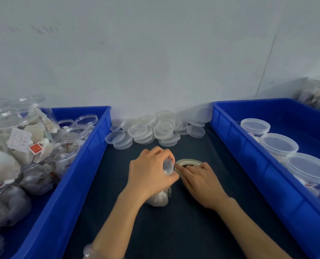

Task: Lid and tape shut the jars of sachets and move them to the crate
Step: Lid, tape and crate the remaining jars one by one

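Observation:
A clear jar of sachets [160,199] stands on the dark table mat in the middle, lid on. My left hand [151,172] grips it from above, fingers curled round the lid. My right hand [200,184] lies beside it on a roll of clear tape [188,162]. Its forefinger reaches to the jar's lid edge; the other fingers curl over the roll. A pile of loose clear lids [155,128] lies at the back by the wall. In the blue crate [249,152] on the right stand three lidded jars [278,144].
A second blue crate [84,152] on the left holds several open jars of sachets [21,139], stacked high. More sachets [319,98] are heaped at the far right behind the right crate. A pale wall closes off the back.

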Action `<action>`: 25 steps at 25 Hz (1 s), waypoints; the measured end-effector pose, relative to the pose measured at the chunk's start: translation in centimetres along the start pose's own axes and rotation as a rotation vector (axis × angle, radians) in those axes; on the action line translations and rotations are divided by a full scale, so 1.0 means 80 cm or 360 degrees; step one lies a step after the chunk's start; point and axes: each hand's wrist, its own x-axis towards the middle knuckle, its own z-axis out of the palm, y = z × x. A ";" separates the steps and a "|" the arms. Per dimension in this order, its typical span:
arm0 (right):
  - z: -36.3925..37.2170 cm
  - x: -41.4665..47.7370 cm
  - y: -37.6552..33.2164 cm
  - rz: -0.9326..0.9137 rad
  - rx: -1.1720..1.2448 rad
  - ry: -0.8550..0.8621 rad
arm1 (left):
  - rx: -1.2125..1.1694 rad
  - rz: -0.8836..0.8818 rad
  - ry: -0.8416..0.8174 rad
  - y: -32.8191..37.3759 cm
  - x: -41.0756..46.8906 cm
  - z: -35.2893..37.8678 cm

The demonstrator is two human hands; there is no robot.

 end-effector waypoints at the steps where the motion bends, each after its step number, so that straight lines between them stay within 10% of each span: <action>1: 0.004 -0.004 -0.009 0.0021 0.0007 0.0048 | -0.0029 -0.0044 0.0033 0.004 0.002 0.001; 15: -0.006 -0.027 -0.046 0.0111 0.0852 0.0000 | -0.0256 -0.0256 0.0305 0.007 0.003 0.014; 20: -0.018 -0.016 -0.093 0.0186 0.1696 0.0090 | -0.1469 -0.0397 0.0697 -0.013 -0.013 0.031; 25: -0.026 0.003 -0.110 0.0478 0.1289 0.0204 | -0.2078 -0.0775 0.0462 -0.029 -0.041 0.055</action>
